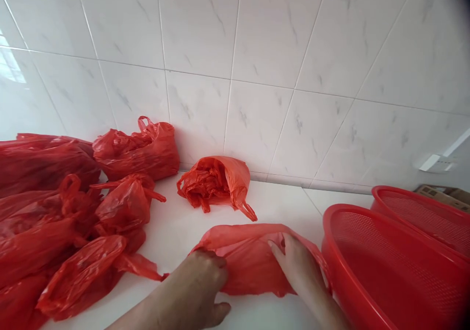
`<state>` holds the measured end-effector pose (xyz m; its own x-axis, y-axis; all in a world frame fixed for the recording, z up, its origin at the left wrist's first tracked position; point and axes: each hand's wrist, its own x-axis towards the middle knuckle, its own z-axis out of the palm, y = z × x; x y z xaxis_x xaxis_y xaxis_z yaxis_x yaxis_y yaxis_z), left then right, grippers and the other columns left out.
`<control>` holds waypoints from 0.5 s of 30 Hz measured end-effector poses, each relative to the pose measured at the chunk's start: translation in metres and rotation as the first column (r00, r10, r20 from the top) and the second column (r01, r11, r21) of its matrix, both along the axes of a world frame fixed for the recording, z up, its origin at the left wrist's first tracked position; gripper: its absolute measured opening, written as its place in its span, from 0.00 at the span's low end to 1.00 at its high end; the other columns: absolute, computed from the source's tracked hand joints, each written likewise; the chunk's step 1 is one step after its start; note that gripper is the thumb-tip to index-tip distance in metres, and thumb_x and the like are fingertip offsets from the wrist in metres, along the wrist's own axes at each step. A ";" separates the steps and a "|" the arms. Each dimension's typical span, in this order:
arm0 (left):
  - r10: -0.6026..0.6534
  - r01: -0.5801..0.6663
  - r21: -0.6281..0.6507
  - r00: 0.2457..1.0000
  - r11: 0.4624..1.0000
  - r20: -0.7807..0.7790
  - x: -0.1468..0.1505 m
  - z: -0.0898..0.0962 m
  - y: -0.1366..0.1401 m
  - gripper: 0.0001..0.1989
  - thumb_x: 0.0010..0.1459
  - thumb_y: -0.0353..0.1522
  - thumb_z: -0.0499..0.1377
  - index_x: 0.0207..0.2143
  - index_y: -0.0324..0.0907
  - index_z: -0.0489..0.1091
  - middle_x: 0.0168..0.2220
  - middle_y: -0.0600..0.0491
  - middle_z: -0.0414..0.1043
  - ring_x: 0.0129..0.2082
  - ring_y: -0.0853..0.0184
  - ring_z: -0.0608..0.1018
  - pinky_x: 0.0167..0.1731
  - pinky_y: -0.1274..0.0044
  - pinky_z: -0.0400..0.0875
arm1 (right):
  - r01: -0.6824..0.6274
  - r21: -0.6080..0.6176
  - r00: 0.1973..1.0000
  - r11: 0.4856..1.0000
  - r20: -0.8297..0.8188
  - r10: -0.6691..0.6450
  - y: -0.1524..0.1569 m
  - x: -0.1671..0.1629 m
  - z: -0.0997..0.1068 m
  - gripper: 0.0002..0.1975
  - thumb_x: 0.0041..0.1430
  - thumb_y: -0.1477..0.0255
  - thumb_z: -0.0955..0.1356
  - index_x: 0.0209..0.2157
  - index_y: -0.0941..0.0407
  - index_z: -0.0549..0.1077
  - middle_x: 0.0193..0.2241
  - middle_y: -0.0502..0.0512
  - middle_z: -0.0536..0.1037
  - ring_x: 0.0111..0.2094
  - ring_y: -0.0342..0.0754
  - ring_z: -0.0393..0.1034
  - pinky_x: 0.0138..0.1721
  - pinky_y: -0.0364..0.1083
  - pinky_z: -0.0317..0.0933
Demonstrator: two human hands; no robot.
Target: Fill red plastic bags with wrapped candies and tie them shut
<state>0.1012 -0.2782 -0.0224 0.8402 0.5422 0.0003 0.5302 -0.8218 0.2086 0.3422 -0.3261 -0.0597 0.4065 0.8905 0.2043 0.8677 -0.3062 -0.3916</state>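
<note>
Red bag (253, 269) lies between left fingers (219, 263) and right fingers (277, 252), both gripping it

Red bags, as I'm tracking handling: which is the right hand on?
The flattish bag beside the red baskets. The right hand touches only it; other bags lie farther left or nearer the wall.

Fairly bright, diffuse light is cast over the scene. Window-shaped glare (11, 60) is thrown on the wall (198, 26) at far left, and small highlights are scattered over the bags (121, 205). The top-right corner is darkened.
</note>
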 end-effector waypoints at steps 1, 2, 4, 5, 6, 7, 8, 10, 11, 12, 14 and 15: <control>0.042 -0.041 0.008 0.999 0.999 -0.021 0.000 0.001 0.001 0.10 0.51 0.39 0.60 0.25 0.42 0.72 0.28 0.49 0.76 0.29 0.56 0.77 0.30 0.70 0.69 | -0.002 -0.038 0.996 0.999 -0.093 -0.002 -0.001 0.004 0.001 0.11 0.59 0.64 0.61 0.33 0.56 0.70 0.32 0.58 0.78 0.35 0.51 0.73 0.35 0.46 0.64; 0.073 -0.072 0.022 0.997 0.997 -0.039 0.001 0.002 0.003 0.14 0.54 0.42 0.57 0.25 0.42 0.72 0.26 0.49 0.76 0.27 0.56 0.77 0.28 0.70 0.69 | -0.020 -0.067 0.983 0.998 -0.181 0.008 -0.002 0.006 0.001 0.09 0.57 0.65 0.63 0.34 0.55 0.70 0.33 0.56 0.78 0.35 0.49 0.73 0.35 0.45 0.64; 0.101 -0.099 0.051 0.994 0.994 -0.051 0.003 0.001 0.007 0.20 0.62 0.39 0.47 0.24 0.42 0.71 0.25 0.49 0.76 0.25 0.58 0.77 0.27 0.70 0.68 | -0.068 -0.099 0.953 0.993 -0.301 0.035 -0.005 0.004 0.002 0.09 0.51 0.68 0.67 0.36 0.54 0.70 0.34 0.52 0.78 0.35 0.48 0.73 0.35 0.43 0.63; 0.104 -0.101 0.068 0.994 0.993 -0.046 0.004 0.000 0.008 0.21 0.63 0.36 0.44 0.24 0.42 0.71 0.24 0.49 0.76 0.25 0.59 0.77 0.27 0.70 0.68 | -0.087 -0.110 0.945 0.990 -0.325 0.047 -0.006 0.001 0.002 0.11 0.49 0.69 0.68 0.37 0.53 0.70 0.35 0.51 0.78 0.35 0.48 0.73 0.34 0.43 0.63; 0.105 -0.101 0.089 0.994 0.991 -0.039 0.005 -0.002 0.010 0.20 0.63 0.34 0.44 0.24 0.42 0.71 0.25 0.49 0.75 0.25 0.60 0.77 0.28 0.70 0.69 | -0.103 -0.120 0.943 0.987 -0.328 0.058 -0.007 -0.001 0.002 0.13 0.47 0.70 0.68 0.38 0.53 0.70 0.35 0.51 0.78 0.35 0.48 0.73 0.33 0.43 0.63; 0.103 -0.100 0.112 0.994 0.989 -0.027 0.006 -0.005 0.011 0.18 0.62 0.31 0.46 0.25 0.41 0.71 0.26 0.48 0.75 0.27 0.60 0.77 0.30 0.70 0.69 | -0.120 -0.123 0.945 0.985 -0.317 0.076 -0.007 -0.004 0.002 0.15 0.45 0.71 0.69 0.39 0.52 0.70 0.35 0.51 0.78 0.35 0.48 0.73 0.33 0.43 0.63; 0.097 -0.095 0.140 0.995 0.985 -0.007 0.007 -0.009 0.012 0.14 0.60 0.29 0.48 0.26 0.41 0.71 0.29 0.47 0.76 0.31 0.59 0.78 0.32 0.70 0.70 | -0.137 -0.115 0.949 0.984 -0.298 0.098 -0.006 -0.006 0.002 0.18 0.44 0.71 0.69 0.40 0.52 0.71 0.36 0.51 0.78 0.36 0.49 0.73 0.34 0.43 0.63; 0.052 -0.062 0.216 0.997 0.974 0.050 0.008 -0.017 0.014 0.10 0.56 0.24 0.51 0.32 0.42 0.72 0.41 0.45 0.76 0.42 0.56 0.77 0.40 0.66 0.71 | -0.188 -0.063 0.951 0.980 -0.262 0.166 -0.006 -0.009 0.001 0.24 0.44 0.74 0.70 0.47 0.52 0.70 0.42 0.52 0.77 0.43 0.50 0.72 0.41 0.44 0.63; 0.015 -0.035 0.260 0.997 0.965 0.078 0.008 -0.021 0.014 0.12 0.54 0.23 0.52 0.36 0.42 0.72 0.48 0.45 0.73 0.48 0.54 0.74 0.44 0.64 0.70 | -0.215 -0.028 0.950 0.976 -0.240 0.202 -0.006 -0.010 0.001 0.27 0.45 0.75 0.69 0.50 0.52 0.68 0.46 0.53 0.76 0.47 0.50 0.70 0.45 0.45 0.62; -0.030 -0.002 0.303 0.994 0.953 0.102 0.008 -0.027 0.016 0.16 0.52 0.22 0.52 0.41 0.43 0.71 0.53 0.45 0.70 0.53 0.53 0.72 0.47 0.62 0.68 | -0.232 -0.005 0.951 0.973 -0.209 0.226 -0.007 -0.012 0.001 0.29 0.46 0.75 0.69 0.54 0.52 0.66 0.49 0.54 0.74 0.50 0.49 0.69 0.49 0.45 0.61; -0.106 0.052 0.363 0.986 0.930 0.131 0.008 -0.038 0.019 0.22 0.51 0.22 0.53 0.47 0.45 0.70 0.57 0.46 0.67 0.56 0.52 0.69 0.50 0.61 0.68 | -0.233 0.001 0.967 0.973 -0.102 0.232 -0.012 -0.017 0.003 0.29 0.51 0.76 0.67 0.56 0.54 0.64 0.50 0.57 0.73 0.51 0.51 0.68 0.51 0.48 0.62; -0.131 0.068 0.379 0.981 0.923 0.144 0.009 -0.045 0.022 0.22 0.51 0.23 0.54 0.49 0.46 0.69 0.56 0.46 0.68 0.54 0.53 0.71 0.49 0.62 0.69 | -0.218 -0.001 0.976 0.976 -0.026 0.218 -0.016 -0.020 0.005 0.27 0.52 0.77 0.67 0.55 0.55 0.65 0.49 0.58 0.74 0.50 0.53 0.69 0.50 0.50 0.63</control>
